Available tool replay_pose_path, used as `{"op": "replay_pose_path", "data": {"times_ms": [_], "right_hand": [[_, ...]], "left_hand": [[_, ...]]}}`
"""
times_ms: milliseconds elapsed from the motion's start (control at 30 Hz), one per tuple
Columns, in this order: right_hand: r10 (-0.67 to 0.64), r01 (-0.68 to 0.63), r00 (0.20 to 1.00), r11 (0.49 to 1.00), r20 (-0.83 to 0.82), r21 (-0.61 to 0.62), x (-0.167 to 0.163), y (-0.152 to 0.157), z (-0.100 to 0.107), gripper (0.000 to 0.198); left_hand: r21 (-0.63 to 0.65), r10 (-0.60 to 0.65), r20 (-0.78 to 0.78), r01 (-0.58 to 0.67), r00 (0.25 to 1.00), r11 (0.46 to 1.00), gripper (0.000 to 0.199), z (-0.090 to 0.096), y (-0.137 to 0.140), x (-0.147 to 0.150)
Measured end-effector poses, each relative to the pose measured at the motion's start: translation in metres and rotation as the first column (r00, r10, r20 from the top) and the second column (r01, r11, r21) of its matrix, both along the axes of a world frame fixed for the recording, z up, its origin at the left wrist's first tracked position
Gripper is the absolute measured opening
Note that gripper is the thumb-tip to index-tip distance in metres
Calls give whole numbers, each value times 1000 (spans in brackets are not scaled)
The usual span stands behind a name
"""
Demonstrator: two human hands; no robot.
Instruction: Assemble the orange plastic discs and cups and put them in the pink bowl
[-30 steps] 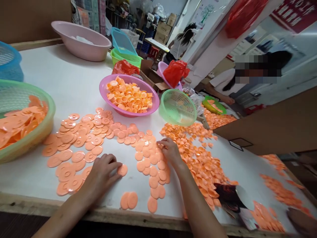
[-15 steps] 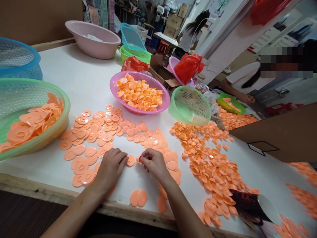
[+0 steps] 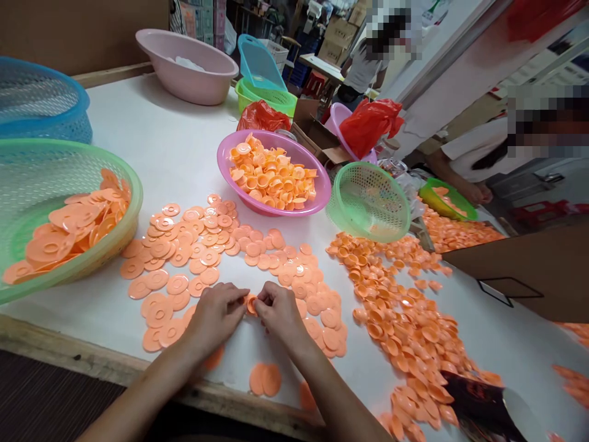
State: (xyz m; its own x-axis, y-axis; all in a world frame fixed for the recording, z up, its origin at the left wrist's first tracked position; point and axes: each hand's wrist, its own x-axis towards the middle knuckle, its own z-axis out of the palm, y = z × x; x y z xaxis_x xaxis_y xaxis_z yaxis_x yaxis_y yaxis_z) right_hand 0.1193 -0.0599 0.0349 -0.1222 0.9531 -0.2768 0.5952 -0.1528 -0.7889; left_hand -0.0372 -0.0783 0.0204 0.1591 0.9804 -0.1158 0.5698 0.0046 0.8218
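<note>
My left hand (image 3: pixel 219 314) is closed at the edge of a small orange plastic saucer, which is mostly covered. Opposite it, my right hand (image 3: pixel 280 314) pinches a small orange toy cup (image 3: pixel 251 304) between thumb and fingers. The cup is over the saucer, in the gap between both hands; whether they are joined I cannot tell. Loose orange saucers (image 3: pixel 177 283) lie spread to the left of and beyond my hands. Two overlapping orange discs (image 3: pixel 265 379) lie near the table's front edge.
A pink basin (image 3: pixel 225 184) holds orange cups. Beside it stands a green basket (image 3: pixel 338 212); another green basket (image 3: pixel 133 212) at left holds larger orange discs. A heap of small orange cups (image 3: pixel 405 325) spreads at right. A co-worker's hand (image 3: pixel 481 193) is near a green bowl (image 3: pixel 427 199).
My right hand has brought the cup left onto the saucer, closing the gap between my hands. The whole view has shifted slightly, so things appear farther right.
</note>
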Motion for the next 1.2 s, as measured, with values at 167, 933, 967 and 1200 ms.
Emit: {"op": "replay_pose_path", "data": {"times_ms": [167, 933, 967, 1200], "right_hand": [[1, -1, 1000, 1000, -14, -4, 2, -1, -4, 14], [-100, 132, 947, 987, -304, 87, 9, 65, 47, 18], [-112, 180, 919, 972, -378, 150, 14, 85, 69, 21], [-153, 338, 916, 791, -370, 510, 60, 139, 128, 34]], "left_hand": [[-86, 79, -75, -85, 994, 993, 16, 6, 5, 11], [160, 137, 68, -147, 988, 976, 31, 3, 7, -16], [236, 142, -31, -131, 989, 963, 31, 6, 19, -22], [408, 121, -407, 62, 906, 911, 35, 15, 143, -51]]}}
